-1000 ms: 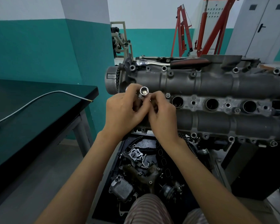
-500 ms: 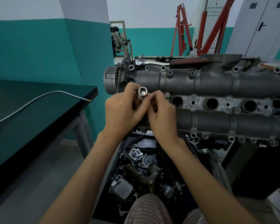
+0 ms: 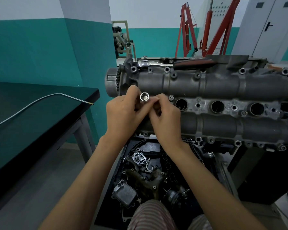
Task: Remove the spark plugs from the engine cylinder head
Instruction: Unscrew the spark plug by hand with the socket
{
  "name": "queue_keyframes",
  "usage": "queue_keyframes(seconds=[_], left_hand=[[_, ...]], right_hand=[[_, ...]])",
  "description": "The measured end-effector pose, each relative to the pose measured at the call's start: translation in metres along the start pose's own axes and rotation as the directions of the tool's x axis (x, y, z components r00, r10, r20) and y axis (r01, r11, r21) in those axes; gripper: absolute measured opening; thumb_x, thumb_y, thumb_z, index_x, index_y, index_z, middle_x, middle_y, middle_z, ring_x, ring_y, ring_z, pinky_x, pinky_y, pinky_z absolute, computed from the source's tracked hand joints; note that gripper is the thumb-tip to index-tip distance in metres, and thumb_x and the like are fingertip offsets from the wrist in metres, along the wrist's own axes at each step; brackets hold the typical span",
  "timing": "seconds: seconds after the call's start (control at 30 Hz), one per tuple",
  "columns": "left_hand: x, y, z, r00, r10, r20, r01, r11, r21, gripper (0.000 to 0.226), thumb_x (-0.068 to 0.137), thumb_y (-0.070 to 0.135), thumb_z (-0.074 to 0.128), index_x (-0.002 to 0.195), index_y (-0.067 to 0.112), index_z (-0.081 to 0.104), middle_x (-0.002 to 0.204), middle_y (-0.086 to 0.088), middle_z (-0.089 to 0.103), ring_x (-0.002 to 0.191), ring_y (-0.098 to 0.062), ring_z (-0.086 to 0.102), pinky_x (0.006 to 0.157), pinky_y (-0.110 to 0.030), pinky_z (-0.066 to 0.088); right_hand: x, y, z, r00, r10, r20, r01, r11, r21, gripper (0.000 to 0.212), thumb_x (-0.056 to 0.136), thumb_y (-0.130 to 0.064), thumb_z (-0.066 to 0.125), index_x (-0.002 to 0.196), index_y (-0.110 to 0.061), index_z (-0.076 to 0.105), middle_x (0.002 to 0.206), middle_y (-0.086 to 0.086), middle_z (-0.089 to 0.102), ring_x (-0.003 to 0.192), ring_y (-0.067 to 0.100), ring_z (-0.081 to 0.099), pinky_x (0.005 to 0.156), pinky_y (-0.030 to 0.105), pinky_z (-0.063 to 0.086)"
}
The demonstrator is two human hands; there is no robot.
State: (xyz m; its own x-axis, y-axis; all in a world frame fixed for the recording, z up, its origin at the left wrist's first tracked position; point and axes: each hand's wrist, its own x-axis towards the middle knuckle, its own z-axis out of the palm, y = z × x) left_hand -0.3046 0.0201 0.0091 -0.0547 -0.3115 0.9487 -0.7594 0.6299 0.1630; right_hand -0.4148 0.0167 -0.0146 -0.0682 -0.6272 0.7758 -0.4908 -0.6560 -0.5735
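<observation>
A grey engine cylinder head (image 3: 223,87) lies across the middle, with three open round plug wells (image 3: 217,106) in a row. At its left end a shiny spark plug socket (image 3: 144,97) stands upright with its open end towards me. My left hand (image 3: 123,115) and my right hand (image 3: 165,117) both pinch the socket from either side, hiding the leftmost well beneath. No spark plug shows. A ratchet wrench (image 3: 176,63) with a dark handle rests on the far top edge of the head.
A dark green bench (image 3: 32,113) stands at the left with a bent metal rod (image 3: 40,100) on it. Below the head a black tray (image 3: 198,163) holds several loose engine parts. Red hoist frames (image 3: 206,30) stand at the back.
Both hands stay on the socket and have shifted only slightly around it. Nothing else has moved.
</observation>
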Motion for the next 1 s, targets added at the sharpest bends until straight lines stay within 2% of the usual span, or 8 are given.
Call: queue_keyframes(seconds=[0.2, 0.3, 0.43, 0.57, 0.67, 0.8, 0.9, 1.0], left_hand=[[-0.001, 0.0001, -0.0035, 0.999, 0.019, 0.034, -0.018, 0.999, -0.037, 0.021, 0.088, 0.023, 0.056, 0.087, 0.003, 0.064, 0.054, 0.001, 0.058, 0.045, -0.015, 0.052, 0.043, -0.035, 0.043], [-0.0005, 0.0001, -0.0022, 1.0, 0.002, 0.011, -0.002, 1.0, -0.021, 0.026, 0.087, 0.025, 0.059, 0.08, 0.0, 0.06, 0.049, 0.0, 0.053, 0.041, -0.016, 0.048, 0.04, -0.031, 0.04], [-0.0003, 0.0011, -0.0002, 1.0, 0.003, -0.008, -0.003, 1.0, 0.007, 0.038, 0.084, 0.035, 0.062, 0.067, 0.003, 0.051, 0.047, -0.003, 0.05, 0.039, -0.018, 0.046, 0.039, -0.027, 0.036], [-0.0011, 0.0019, -0.0028, 1.0, 0.014, 0.022, -0.013, 1.0, -0.019, 0.031, 0.086, 0.032, 0.062, 0.076, 0.003, 0.06, 0.051, 0.0, 0.055, 0.043, -0.015, 0.049, 0.042, -0.028, 0.039], [-0.0007, 0.0018, -0.0049, 0.998, 0.043, 0.05, -0.042, 0.999, -0.023, 0.02, 0.087, 0.023, 0.058, 0.089, 0.004, 0.067, 0.051, 0.003, 0.054, 0.044, -0.013, 0.049, 0.044, -0.028, 0.04], [0.0007, 0.0012, -0.0046, 0.998, 0.026, 0.052, -0.026, 1.0, 0.008, 0.024, 0.087, 0.023, 0.059, 0.083, 0.0, 0.064, 0.049, -0.001, 0.053, 0.042, -0.018, 0.049, 0.041, -0.03, 0.041], [0.0014, 0.0016, -0.0034, 1.0, 0.002, 0.028, -0.002, 1.0, 0.013, 0.035, 0.085, 0.03, 0.061, 0.071, -0.002, 0.055, 0.047, -0.004, 0.049, 0.039, -0.02, 0.045, 0.039, -0.029, 0.037], [0.0009, 0.0013, -0.0028, 1.0, 0.016, 0.022, -0.016, 1.0, 0.023, 0.041, 0.084, 0.035, 0.061, 0.066, 0.0, 0.05, 0.046, -0.006, 0.049, 0.038, -0.022, 0.045, 0.038, -0.03, 0.037]], right_hand=[[-0.0004, -0.0027, -0.0015, 0.997, -0.073, 0.036, 0.072, 0.997, 0.024, 0.022, 0.092, -0.01, 0.051, 0.11, -0.011, 0.062, 0.09, -0.001, 0.068, 0.079, 0.004, 0.06, 0.072, 0.018, 0.047], [-0.0003, -0.0015, -0.0006, 0.997, -0.069, 0.025, 0.069, 0.997, -0.019, 0.025, 0.092, -0.013, 0.051, 0.116, -0.01, 0.061, 0.086, 0.0, 0.067, 0.069, -0.003, 0.051, 0.066, 0.009, 0.04], [-0.0001, -0.0003, 0.0007, 1.0, 0.023, 0.014, -0.023, 1.0, -0.017, 0.019, 0.085, -0.016, 0.061, 0.104, -0.012, 0.058, 0.072, -0.006, 0.057, 0.058, 0.002, 0.047, 0.056, 0.017, 0.039], [-0.001, -0.0006, -0.0019, 1.0, -0.013, 0.018, 0.012, 0.999, 0.036, 0.005, 0.088, -0.014, 0.056, 0.09, -0.009, 0.057, 0.071, -0.003, 0.06, 0.062, 0.009, 0.054, 0.055, 0.029, 0.045], [-0.0011, -0.0017, -0.0024, 0.998, -0.064, 0.019, 0.062, 0.997, 0.051, 0.016, 0.091, -0.012, 0.052, 0.103, -0.011, 0.062, 0.082, -0.006, 0.064, 0.072, 0.004, 0.057, 0.064, 0.016, 0.046], [0.0, -0.0005, -0.0011, 0.996, -0.081, 0.023, 0.081, 0.997, 0.011, 0.025, 0.093, -0.013, 0.048, 0.115, -0.012, 0.06, 0.083, -0.006, 0.064, 0.068, -0.005, 0.051, 0.065, 0.008, 0.039], [-0.0007, 0.0023, 0.0005, 0.999, -0.034, 0.011, 0.033, 0.999, 0.003, 0.027, 0.09, -0.016, 0.054, 0.116, -0.012, 0.056, 0.07, -0.015, 0.051, 0.06, -0.002, 0.047, 0.058, 0.013, 0.038], [-0.0005, 0.0027, 0.0011, 1.0, 0.003, -0.005, -0.002, 1.0, 0.015, 0.013, 0.085, -0.019, 0.06, 0.096, -0.016, 0.055, 0.065, -0.006, 0.052, 0.058, 0.006, 0.047, 0.053, 0.02, 0.04]])
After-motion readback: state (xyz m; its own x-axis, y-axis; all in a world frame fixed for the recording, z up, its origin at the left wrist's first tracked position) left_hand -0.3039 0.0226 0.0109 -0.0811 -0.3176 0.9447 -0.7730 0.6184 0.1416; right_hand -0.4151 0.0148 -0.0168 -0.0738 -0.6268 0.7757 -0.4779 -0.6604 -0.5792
